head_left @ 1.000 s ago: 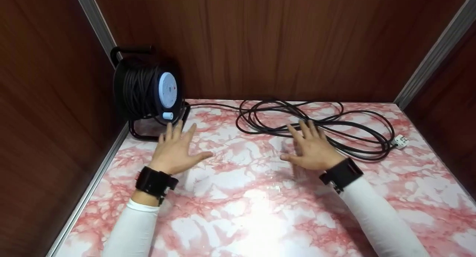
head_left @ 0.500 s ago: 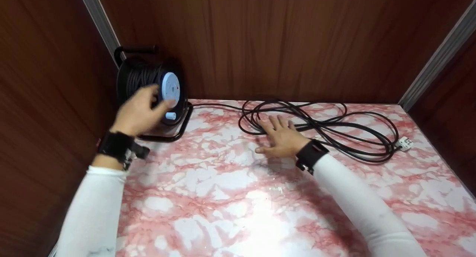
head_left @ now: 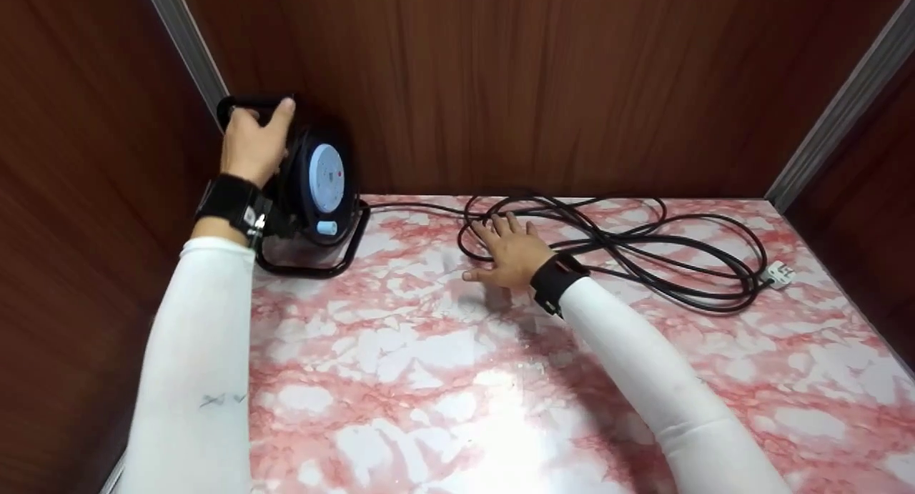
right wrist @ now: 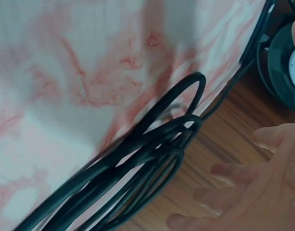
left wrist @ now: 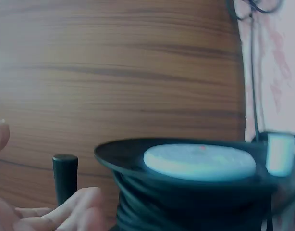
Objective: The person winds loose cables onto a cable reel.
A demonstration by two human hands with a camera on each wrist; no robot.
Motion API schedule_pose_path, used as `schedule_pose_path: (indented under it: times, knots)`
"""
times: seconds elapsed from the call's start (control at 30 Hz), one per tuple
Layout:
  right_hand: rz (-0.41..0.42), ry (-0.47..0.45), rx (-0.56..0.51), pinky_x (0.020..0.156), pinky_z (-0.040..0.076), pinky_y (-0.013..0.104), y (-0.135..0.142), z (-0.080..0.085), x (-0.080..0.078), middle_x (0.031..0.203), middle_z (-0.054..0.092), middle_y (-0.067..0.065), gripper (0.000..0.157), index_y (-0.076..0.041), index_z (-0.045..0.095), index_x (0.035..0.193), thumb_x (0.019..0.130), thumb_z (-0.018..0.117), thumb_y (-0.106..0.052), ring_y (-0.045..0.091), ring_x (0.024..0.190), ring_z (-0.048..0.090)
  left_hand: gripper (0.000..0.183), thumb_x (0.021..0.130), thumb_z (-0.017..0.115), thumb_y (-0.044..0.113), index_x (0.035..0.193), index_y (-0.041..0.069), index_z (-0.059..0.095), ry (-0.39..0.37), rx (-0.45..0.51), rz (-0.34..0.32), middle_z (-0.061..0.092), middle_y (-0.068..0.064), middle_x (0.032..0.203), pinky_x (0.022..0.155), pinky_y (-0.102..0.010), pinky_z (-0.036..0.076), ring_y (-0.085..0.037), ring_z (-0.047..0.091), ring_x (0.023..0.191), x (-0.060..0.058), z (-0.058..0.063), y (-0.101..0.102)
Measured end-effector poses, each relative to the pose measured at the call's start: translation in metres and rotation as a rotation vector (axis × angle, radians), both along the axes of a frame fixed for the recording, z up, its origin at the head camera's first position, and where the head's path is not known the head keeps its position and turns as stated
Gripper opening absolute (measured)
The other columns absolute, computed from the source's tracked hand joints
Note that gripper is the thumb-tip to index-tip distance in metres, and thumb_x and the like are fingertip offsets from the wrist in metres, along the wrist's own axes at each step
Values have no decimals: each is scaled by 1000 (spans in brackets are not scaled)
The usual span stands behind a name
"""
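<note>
A black cable reel (head_left: 286,186) with a pale blue socket face (head_left: 327,178) stands at the left of the table on its tubular frame. My left hand (head_left: 254,142) is at the reel's top handle (left wrist: 66,175). In the left wrist view the thumb stands well apart from the bent fingers, and the handle's end shows beside them; contact is unclear. My right hand (head_left: 513,252) is spread, palm down, over the left end of the loosely coiled black cable (head_left: 658,240). Whether it touches the cable cannot be made out.
A white plug (head_left: 778,274) ends the cable at the right. One strand runs along the back from the reel to the loops. Brown wood-grain panels (head_left: 536,86) close in the back and sides of the pink marbled table (head_left: 400,358).
My left hand has risen from in front of the reel's base to its top handle. My right hand has shifted left over the cable, fingers still spread. Reel and cable stay in place.
</note>
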State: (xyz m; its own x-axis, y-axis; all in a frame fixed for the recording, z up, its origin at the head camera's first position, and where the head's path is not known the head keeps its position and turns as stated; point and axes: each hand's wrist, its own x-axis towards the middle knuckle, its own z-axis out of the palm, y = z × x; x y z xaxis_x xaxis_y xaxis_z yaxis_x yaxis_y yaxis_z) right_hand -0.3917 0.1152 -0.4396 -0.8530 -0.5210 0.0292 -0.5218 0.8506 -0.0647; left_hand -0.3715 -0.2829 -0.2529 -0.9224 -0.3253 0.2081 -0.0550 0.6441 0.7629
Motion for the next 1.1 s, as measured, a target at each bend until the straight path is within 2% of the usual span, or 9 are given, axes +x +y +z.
schedule_pose_path:
  times: [0.07, 0.17, 0.23, 0.5, 0.63, 0.77, 0.83, 0.97, 1.1]
  knots:
    - [-11, 7, 5, 115, 20, 71, -4, -2, -2, 165, 23, 23, 112, -25, 17, 165, 80, 46, -91, 48, 153, 12, 102, 92, 47, 76, 155, -2, 27, -11, 91, -11, 61, -18, 121, 69, -29, 54, -14, 69, 75, -5, 4, 5]
    - [-4, 22, 7, 116, 21, 68, -13, -5, -5, 165, 25, 22, 111, -25, 18, 165, 80, 47, -91, 47, 153, 14, 94, 94, 54, 68, 153, -1, 30, -28, 249, -17, 62, -10, 109, 60, -27, 55, -16, 70, 78, -10, 11, 13]
    - [13, 36, 4, 116, 21, 67, -21, -6, -6, 164, 27, 21, 112, -24, 19, 165, 80, 46, -92, 47, 153, 17, 89, 95, 59, 63, 153, 1, 31, -37, 383, -23, 62, -9, 111, 59, -27, 56, -17, 71, 81, -13, 15, 19]
    - [114, 11, -77, 119, 18, 63, -51, -10, -1, 164, 28, 21, 107, -21, 19, 164, 84, 50, -86, 44, 153, 19, 98, 97, 69, 42, 164, 22, 2, -7, 943, -105, 37, -21, 157, 77, -30, 59, -27, 68, 109, -26, 18, 31]
    - [171, 8, -85, 120, 18, 62, -69, -12, 5, 164, 25, 22, 108, -21, 17, 164, 85, 51, -85, 44, 153, 18, 91, 93, 77, 30, 162, 24, 17, 55, 1239, -123, 37, -22, 155, 86, -35, 58, -32, 66, 116, -34, 14, 22]
    - [242, -4, -75, 119, 20, 62, -82, -14, 12, 166, 21, 20, 106, -22, 17, 165, 85, 49, -86, 43, 154, 14, 84, 90, 80, 16, 157, 29, 31, 146, 1560, -84, 34, -15, 156, 96, -40, 54, -35, 61, 122, -43, 9, 4]
    - [261, -1, -65, 118, 24, 62, -85, -13, 15, 167, 20, 19, 104, -24, 19, 165, 86, 49, -84, 41, 155, 14, 89, 90, 80, 11, 159, 30, 28, 189, 1685, -84, 29, -10, 161, 104, -41, 49, -34, 55, 131, -48, 7, -2]
    - [254, 14, -50, 118, 26, 60, -82, -12, 16, 168, 20, 18, 101, -23, 20, 164, 88, 53, -80, 40, 155, 15, 92, 92, 76, 6, 162, 31, 22, 251, 1781, -128, 31, -8, 162, 113, -41, 40, -28, 46, 141, -56, 4, -1]
    - [248, 3, -53, 119, 24, 60, -78, -11, 18, 168, 19, 18, 102, -23, 20, 165, 88, 52, -81, 39, 155, 14, 83, 93, 75, 6, 157, 31, 28, 271, 1730, -111, 48, -5, 146, 104, -43, 48, -29, 59, 125, -59, 7, 7]
